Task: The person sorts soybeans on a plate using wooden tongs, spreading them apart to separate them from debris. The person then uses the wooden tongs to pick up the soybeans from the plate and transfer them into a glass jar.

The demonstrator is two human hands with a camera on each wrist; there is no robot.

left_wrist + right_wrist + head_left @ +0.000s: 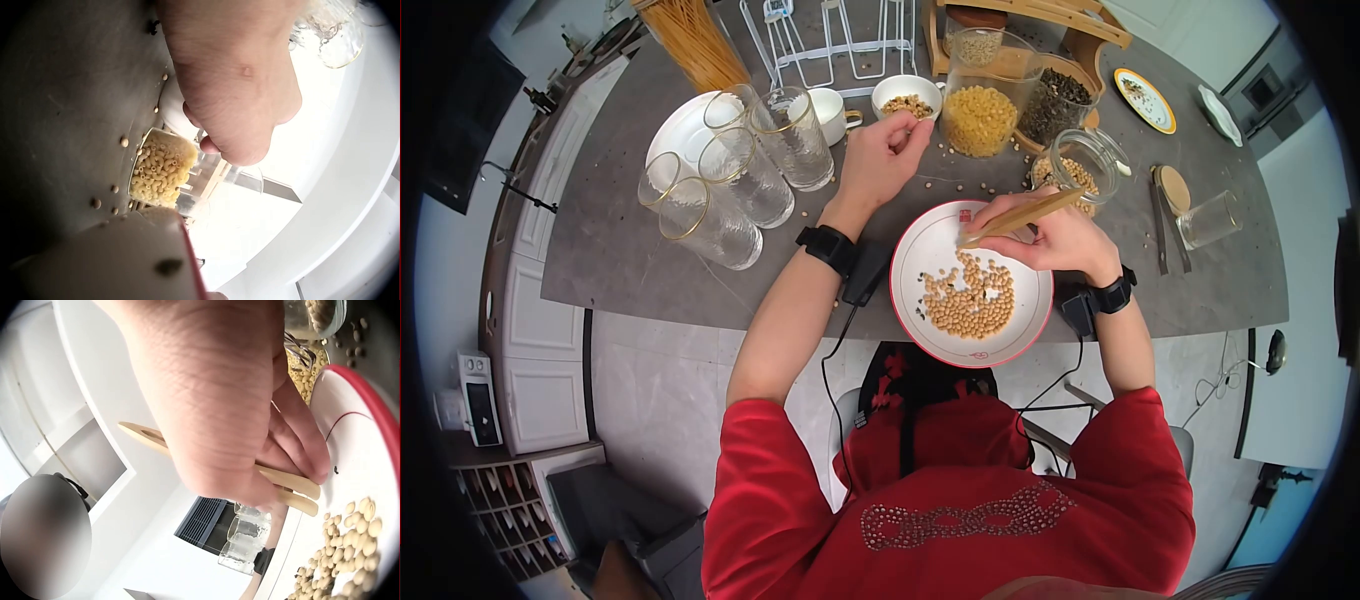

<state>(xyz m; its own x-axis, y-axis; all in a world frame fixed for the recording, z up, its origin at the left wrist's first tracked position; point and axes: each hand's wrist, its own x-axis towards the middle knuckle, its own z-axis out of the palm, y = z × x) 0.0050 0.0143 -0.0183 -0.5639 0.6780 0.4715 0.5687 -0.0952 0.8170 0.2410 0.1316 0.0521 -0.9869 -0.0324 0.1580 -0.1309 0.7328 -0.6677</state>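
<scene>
A white plate with a red rim lies at the table's near edge, with soybeans and a few small dark bits on it. My right hand grips light wooden tongs above the plate's far right side. In the right wrist view, the tips of the tongs stand slightly apart, with nothing between them. My left hand is at the near rim of a white cup of mixed beans, its fingers curled in and thumb meeting forefinger. I cannot tell if a small bit is pinched there.
Several gold-rimmed glasses stand left of my left forearm. Behind the plate are a macaroni jar, a jar of dark leaf-like bits and an open soybean jar. Dark tongs and a tipped glass lie right. Loose beans dot the table.
</scene>
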